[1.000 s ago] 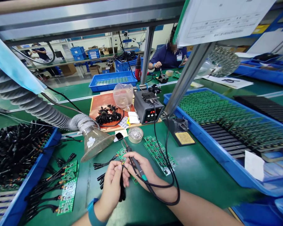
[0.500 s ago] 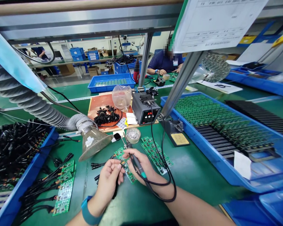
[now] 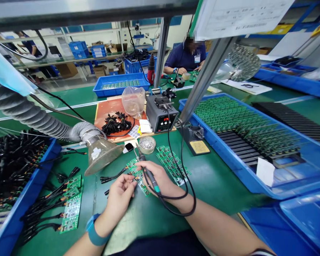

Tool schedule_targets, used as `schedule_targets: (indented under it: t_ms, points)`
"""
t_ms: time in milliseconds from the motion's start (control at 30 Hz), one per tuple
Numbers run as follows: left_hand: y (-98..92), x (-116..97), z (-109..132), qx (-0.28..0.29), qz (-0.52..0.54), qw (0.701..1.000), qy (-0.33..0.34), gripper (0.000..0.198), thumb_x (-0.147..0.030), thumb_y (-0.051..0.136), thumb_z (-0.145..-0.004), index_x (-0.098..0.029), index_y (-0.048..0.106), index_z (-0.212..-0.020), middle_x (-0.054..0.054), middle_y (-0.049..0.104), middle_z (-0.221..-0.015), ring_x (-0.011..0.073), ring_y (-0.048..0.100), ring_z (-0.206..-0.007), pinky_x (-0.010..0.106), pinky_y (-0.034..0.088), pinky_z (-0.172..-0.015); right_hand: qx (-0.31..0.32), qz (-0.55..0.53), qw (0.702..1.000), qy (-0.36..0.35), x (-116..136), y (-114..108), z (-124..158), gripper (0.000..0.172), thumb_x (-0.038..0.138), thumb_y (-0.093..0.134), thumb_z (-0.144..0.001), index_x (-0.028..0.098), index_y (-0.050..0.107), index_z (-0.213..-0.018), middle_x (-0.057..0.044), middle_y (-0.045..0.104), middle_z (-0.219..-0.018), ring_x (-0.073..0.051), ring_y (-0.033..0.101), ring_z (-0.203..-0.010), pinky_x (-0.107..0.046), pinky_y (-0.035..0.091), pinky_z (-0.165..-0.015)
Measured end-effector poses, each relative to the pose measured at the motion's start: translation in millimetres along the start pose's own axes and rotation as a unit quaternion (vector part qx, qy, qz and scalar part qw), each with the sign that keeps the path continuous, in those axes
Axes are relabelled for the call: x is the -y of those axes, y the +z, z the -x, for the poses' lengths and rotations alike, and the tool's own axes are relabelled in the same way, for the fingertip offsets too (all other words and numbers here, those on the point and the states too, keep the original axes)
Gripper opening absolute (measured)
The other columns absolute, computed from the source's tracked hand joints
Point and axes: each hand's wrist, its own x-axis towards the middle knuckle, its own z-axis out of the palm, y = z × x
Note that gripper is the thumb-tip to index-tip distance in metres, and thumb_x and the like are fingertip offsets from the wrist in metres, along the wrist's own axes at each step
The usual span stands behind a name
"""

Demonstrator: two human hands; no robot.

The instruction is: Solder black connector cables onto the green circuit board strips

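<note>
My right hand [image 3: 161, 177] is closed around a soldering iron [image 3: 151, 179], its tip pointing up and away from me past the top of a green circuit board [image 3: 142, 186]. The iron's black cord loops over my right wrist. My left hand [image 3: 121, 195] pinches a cable at the board's left edge; small coloured wire ends show by the fingertips, and the rest is mostly hidden. Another black cable [image 3: 114, 176] runs left from the board's upper end. Beyond the iron sits a round tub of metal shavings [image 3: 147, 145].
Bare circuit boards [image 3: 172, 164] lie to the right, wired boards [image 3: 71, 209] to the left. A fume hood [image 3: 101, 154] hangs close on the left. The soldering station [image 3: 162, 115] and iron stand [image 3: 196, 140] are behind. Blue trays [image 3: 226, 165] flank both sides; a co-worker [image 3: 185, 57] sits opposite.
The whole view has shifted, so the bench appears higher in the picture. My left hand has moved slightly at the board's edge; the right keeps its grip on the soldering iron.
</note>
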Motion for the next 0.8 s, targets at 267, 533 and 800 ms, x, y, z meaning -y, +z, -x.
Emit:
schedule_targets:
  t_ms: [267, 533, 800]
  points:
    - [-32.0, 10.9, 16.4, 0.039, -0.392, 0.887, 0.241, 0.015, -0.026, 0.058, -0.098, -0.019, 0.071, -0.097, 0.007, 0.072, -0.085, 0.0218, 0.068, -0.076, 0.034, 0.055, -0.072, 0.084, 0.152, 0.985, 0.012, 1.2, -3.9, 73.5, 0.048, 0.003, 0.053, -0.094, 0.02, 0.055, -0.139, -0.014, 0.065, -0.115, -0.027, 0.061, -0.103, -0.044, 0.059, -0.087]
    - [-23.9, 15.1, 8.9, 0.06, -0.448, 0.852, 0.264, 0.013, -0.02, 0.052, -0.101, -0.016, 0.065, -0.102, 0.007, 0.065, -0.092, 0.021, 0.064, -0.084, 0.035, 0.055, -0.077, 0.022, 0.155, 0.988, 0.006, 13.8, 19.2, 80.2, 0.045, 0.013, 0.056, -0.101, 0.02, 0.051, -0.145, -0.015, 0.067, -0.117, -0.027, 0.062, -0.104, -0.045, 0.057, -0.091]
    - [-25.0, 25.0, 27.7, 0.059, -0.47, 0.837, 0.272, 0.014, -0.022, 0.054, -0.101, -0.019, 0.061, -0.088, 0.004, 0.062, -0.08, 0.0204, 0.058, -0.076, 0.036, 0.046, -0.073, -0.004, 0.029, 0.994, 0.104, 50.5, -30.2, 79.0, 0.04, 0.039, 0.049, -0.107, 0.021, 0.058, -0.142, -0.01, 0.077, -0.105, -0.025, 0.073, -0.098, -0.04, 0.061, -0.085]
